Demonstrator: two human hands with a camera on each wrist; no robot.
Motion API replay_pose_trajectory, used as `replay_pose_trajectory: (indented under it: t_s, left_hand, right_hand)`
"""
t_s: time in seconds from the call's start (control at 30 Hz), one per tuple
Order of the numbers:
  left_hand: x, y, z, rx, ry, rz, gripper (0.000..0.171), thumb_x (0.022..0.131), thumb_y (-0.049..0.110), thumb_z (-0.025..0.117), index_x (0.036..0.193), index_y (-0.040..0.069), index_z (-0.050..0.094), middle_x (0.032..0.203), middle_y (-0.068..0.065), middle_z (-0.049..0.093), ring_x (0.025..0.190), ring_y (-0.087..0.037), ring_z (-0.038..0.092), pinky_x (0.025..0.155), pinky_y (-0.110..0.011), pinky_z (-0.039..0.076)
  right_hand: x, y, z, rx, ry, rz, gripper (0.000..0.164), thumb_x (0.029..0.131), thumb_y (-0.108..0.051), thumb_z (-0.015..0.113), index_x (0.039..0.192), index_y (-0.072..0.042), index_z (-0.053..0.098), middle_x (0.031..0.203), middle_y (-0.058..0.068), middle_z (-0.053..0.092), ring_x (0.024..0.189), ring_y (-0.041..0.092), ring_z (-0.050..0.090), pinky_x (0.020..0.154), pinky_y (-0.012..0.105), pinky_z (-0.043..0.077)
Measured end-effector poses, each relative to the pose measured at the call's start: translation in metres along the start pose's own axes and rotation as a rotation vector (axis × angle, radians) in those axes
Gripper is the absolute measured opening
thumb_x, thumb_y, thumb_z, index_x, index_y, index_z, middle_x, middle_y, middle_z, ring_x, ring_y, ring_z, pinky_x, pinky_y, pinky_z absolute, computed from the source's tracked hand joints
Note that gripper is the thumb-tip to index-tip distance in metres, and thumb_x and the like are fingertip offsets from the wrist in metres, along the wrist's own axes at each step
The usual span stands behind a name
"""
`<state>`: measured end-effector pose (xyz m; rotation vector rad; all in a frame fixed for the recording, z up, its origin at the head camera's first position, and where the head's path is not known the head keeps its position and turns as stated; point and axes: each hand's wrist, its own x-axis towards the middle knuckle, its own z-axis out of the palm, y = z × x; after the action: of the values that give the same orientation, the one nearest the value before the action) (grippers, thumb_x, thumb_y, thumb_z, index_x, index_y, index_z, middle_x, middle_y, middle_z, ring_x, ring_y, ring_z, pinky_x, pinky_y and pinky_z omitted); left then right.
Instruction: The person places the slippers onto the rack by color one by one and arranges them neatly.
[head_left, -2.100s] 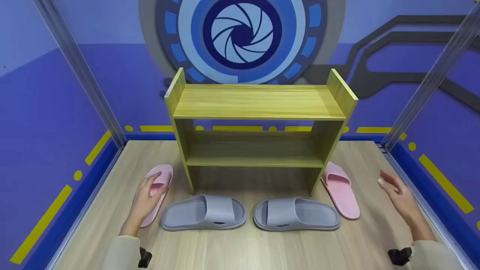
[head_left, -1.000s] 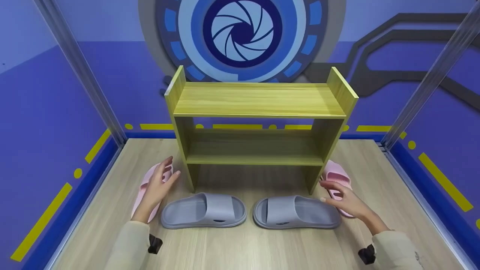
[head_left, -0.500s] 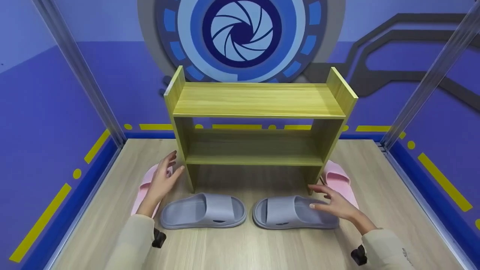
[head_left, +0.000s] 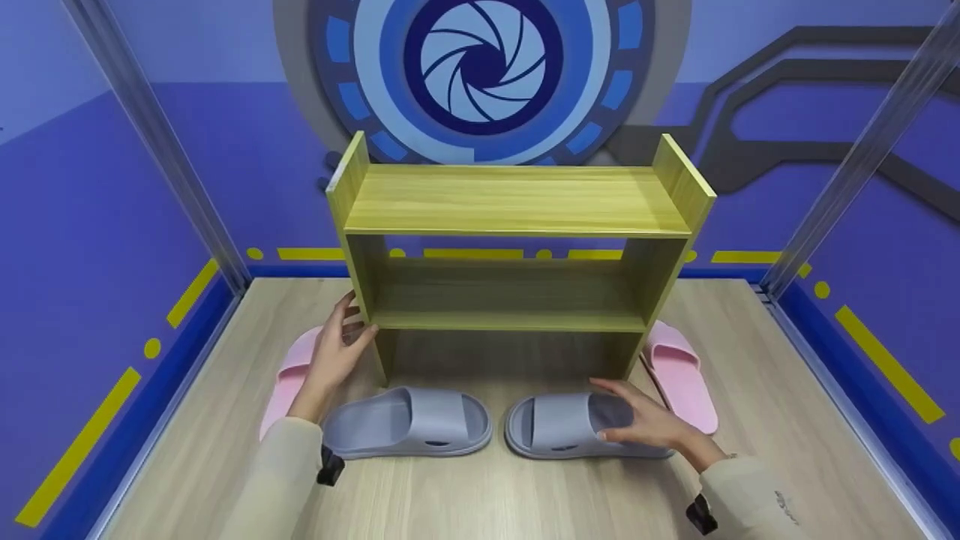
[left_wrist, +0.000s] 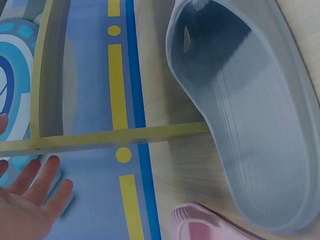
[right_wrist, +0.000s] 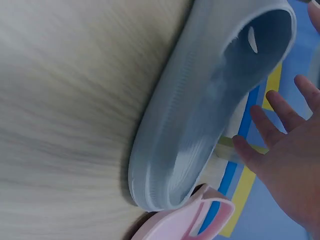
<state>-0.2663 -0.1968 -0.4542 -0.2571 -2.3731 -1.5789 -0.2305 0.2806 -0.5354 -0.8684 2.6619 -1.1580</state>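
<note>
A small two-tier wooden shelf [head_left: 517, 199] stands at the middle of the floor. My left hand [head_left: 334, 360] is beside its left side panel [left_wrist: 110, 136], thumb on the inner side of the panel's front edge and straight fingers outside, right at the wood. My right hand [head_left: 641, 421] hovers with spread fingers over the right grey slide sandal [head_left: 559, 424], holding nothing. Its twin, the left grey slide sandal [head_left: 444, 420], lies toe to toe with it before the shelf. A pink slide sandal [head_left: 281, 394] is partly hidden behind my left hand.
Another pink slide sandal [head_left: 686, 382] lies right of the shelf, its toe close to the side panel. Blue printed walls [head_left: 825, 225] and metal corner posts [head_left: 862, 165] enclose the pale wooden floor [head_left: 450, 495].
My left hand has moved from over the left pink sandal up and right to the shelf's side panel. My right hand has come in from the far right to the right grey sandal.
</note>
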Motion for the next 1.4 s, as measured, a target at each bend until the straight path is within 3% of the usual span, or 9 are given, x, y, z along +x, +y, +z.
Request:
replay_pose_trajectory:
  t_s: [0.27, 0.57, 0.87, 1.13, 1.4]
  left_hand:
    - [0.005, -0.002, 0.007, 0.022, 0.016, -0.01, 0.062, 0.082, 0.014, 0.063, 0.134, 0.001, 0.03, 0.117, -0.025, 0.047, 0.099, -0.037, 0.052, 0.084, -0.043, 0.041]
    - [0.011, -0.001, 0.011, 0.062, 0.043, -0.03, 0.06, 0.083, 0.017, 0.062, 0.134, 0.004, 0.032, 0.114, -0.023, 0.05, 0.097, -0.034, 0.054, 0.078, -0.042, 0.045]
    - [0.013, -0.004, 0.014, 0.102, 0.041, -0.043, 0.059, 0.083, 0.016, 0.062, 0.133, 0.004, 0.032, 0.113, -0.024, 0.05, 0.095, -0.035, 0.055, 0.077, -0.043, 0.045]
    - [0.014, -0.004, 0.013, 0.097, 0.025, -0.052, 0.06, 0.084, 0.016, 0.061, 0.134, 0.005, 0.03, 0.114, -0.024, 0.049, 0.097, -0.036, 0.053, 0.078, -0.043, 0.045]
    - [0.014, -0.005, 0.014, 0.097, 0.02, -0.047, 0.056, 0.086, 0.013, 0.057, 0.134, 0.004, 0.029, 0.115, -0.025, 0.048, 0.099, -0.036, 0.052, 0.08, -0.044, 0.043]
  right_hand:
    - [0.0, 0.004, 0.007, -0.079, -0.043, -0.028, 0.092, 0.064, -0.046, 0.074, 0.137, -0.011, 0.031, 0.133, 0.013, 0.033, 0.121, 0.033, 0.028, 0.091, 0.054, 0.026]
    - [0.003, 0.004, 0.015, -0.179, -0.08, 0.025, 0.102, 0.057, -0.048, 0.077, 0.139, -0.018, 0.024, 0.13, 0.019, 0.031, 0.116, 0.039, 0.031, 0.089, 0.055, 0.027]
    - [0.006, 0.006, 0.017, -0.262, -0.126, 0.117, 0.107, 0.055, -0.047, 0.078, 0.141, -0.023, 0.019, 0.133, 0.021, 0.03, 0.119, 0.043, 0.026, 0.092, 0.062, 0.013]
    - [0.006, 0.006, 0.016, -0.281, -0.138, 0.133, 0.108, 0.055, -0.044, 0.08, 0.141, -0.026, 0.017, 0.133, 0.023, 0.028, 0.118, 0.047, 0.025, 0.091, 0.062, 0.016]
    - [0.005, 0.01, 0.02, -0.306, -0.095, 0.055, 0.105, 0.054, -0.047, 0.079, 0.14, -0.024, 0.022, 0.128, 0.019, 0.034, 0.116, 0.042, 0.031, 0.091, 0.059, 0.021]
